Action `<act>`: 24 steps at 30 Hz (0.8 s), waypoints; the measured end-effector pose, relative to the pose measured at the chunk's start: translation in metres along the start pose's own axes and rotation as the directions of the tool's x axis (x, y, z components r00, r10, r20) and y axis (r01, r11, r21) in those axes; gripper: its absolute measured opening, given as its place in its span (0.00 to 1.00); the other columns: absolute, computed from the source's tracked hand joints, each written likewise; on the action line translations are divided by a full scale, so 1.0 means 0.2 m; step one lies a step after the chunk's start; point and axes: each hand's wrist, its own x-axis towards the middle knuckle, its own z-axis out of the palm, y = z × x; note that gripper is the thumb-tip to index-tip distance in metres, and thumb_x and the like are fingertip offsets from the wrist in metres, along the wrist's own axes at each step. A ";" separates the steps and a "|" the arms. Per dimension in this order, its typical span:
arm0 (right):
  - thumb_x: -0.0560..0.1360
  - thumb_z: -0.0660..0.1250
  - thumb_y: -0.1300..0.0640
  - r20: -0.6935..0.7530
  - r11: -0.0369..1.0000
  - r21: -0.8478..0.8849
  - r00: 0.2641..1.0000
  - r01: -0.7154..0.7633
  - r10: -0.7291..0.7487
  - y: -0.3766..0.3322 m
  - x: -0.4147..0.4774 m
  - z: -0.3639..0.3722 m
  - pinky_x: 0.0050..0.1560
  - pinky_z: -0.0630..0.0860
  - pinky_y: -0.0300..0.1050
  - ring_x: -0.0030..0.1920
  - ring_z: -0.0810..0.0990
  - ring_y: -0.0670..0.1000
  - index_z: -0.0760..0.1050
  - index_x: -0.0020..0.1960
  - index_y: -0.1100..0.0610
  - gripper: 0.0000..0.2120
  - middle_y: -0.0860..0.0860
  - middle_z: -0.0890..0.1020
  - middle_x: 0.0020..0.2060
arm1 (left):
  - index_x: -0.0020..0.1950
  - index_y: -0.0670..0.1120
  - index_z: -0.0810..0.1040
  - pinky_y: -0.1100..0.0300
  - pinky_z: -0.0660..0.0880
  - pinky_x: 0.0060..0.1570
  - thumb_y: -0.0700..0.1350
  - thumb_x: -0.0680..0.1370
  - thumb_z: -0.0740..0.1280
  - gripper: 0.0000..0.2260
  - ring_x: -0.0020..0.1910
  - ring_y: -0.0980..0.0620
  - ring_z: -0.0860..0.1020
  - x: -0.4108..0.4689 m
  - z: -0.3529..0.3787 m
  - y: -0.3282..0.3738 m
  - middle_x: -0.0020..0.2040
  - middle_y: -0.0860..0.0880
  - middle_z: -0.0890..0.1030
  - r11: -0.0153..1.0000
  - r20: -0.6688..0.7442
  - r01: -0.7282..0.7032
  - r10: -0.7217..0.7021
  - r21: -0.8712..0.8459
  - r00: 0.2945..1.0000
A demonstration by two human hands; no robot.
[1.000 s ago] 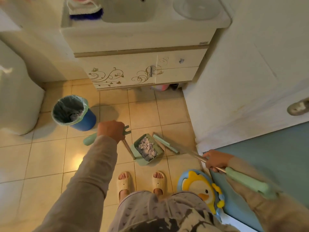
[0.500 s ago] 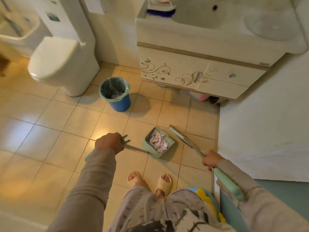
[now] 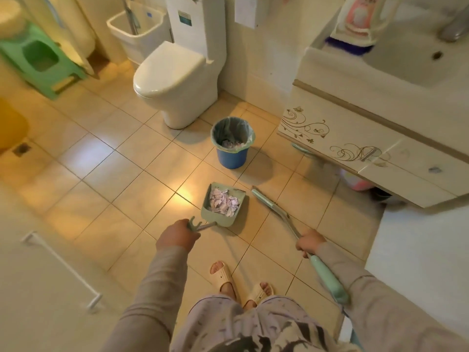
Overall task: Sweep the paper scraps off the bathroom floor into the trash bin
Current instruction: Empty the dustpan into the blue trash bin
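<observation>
A pale green dustpan [image 3: 237, 216] sits low over the tiled floor, filled with a heap of white and lilac paper scraps [image 3: 222, 202]. My left hand [image 3: 177, 235] grips its handle. My right hand [image 3: 310, 242] is closed around the shaft of a green broom [image 3: 272, 206], whose head rests on the floor just right of the dustpan. The blue trash bin [image 3: 233, 153], lined with a pale green bag, stands a tile or so beyond the dustpan and holds a few scraps at its bottom.
A white toilet [image 3: 175, 74] stands left of the bin, the sink cabinet [image 3: 355, 146] to its right. A green stool [image 3: 40, 59] is at far left, a white rack [image 3: 61, 265] at lower left. My slippered feet [image 3: 238, 280] are behind the dustpan.
The view has swung left and pulled back, bringing the toilet and stool into view. The dustpan with its scraps has shifted left, towards the bin. Both hands keep their grips.
</observation>
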 end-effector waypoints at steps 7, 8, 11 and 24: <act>0.76 0.58 0.69 0.174 0.982 0.159 0.982 -0.103 0.075 -0.18 0.05 0.15 0.17 0.67 0.34 0.23 0.68 0.50 0.72 0.48 0.67 0.05 0.56 0.71 0.30 | 0.54 0.45 0.72 0.66 0.73 0.23 0.39 0.78 0.64 0.05 0.27 0.49 0.73 0.06 -0.12 0.05 0.35 0.42 0.75 0.788 0.548 0.333 0.007 -0.519 0.836; 0.77 0.57 0.67 0.219 0.974 0.175 0.970 -0.147 0.107 -0.20 0.06 0.15 0.18 0.67 0.34 0.21 0.67 0.49 0.70 0.42 0.65 0.07 0.55 0.70 0.27 | 0.54 0.45 0.71 0.66 0.73 0.22 0.37 0.78 0.63 0.06 0.26 0.49 0.73 0.06 -0.11 0.05 0.35 0.42 0.75 0.795 0.561 0.336 0.006 -0.505 0.828; 0.79 0.53 0.64 0.344 0.932 0.238 0.921 -0.272 0.181 -0.24 0.07 0.12 0.18 0.65 0.31 0.13 0.63 0.47 0.64 0.36 0.60 0.13 0.52 0.66 0.16 | 0.47 0.43 0.72 0.68 0.65 0.19 0.36 0.78 0.64 0.03 0.23 0.53 0.66 0.07 -0.10 0.04 0.30 0.45 0.70 0.779 0.510 0.309 0.017 -0.546 0.860; 0.78 0.54 0.65 0.417 0.957 0.174 0.898 -0.233 0.142 -0.40 0.23 -0.23 0.16 0.65 0.33 0.14 0.66 0.47 0.65 0.34 0.59 0.13 0.51 0.68 0.16 | 0.46 0.38 0.69 0.70 0.60 0.19 0.28 0.76 0.60 0.06 0.21 0.54 0.61 0.15 -0.25 0.12 0.27 0.46 0.65 0.453 0.317 0.343 -0.136 -0.823 0.939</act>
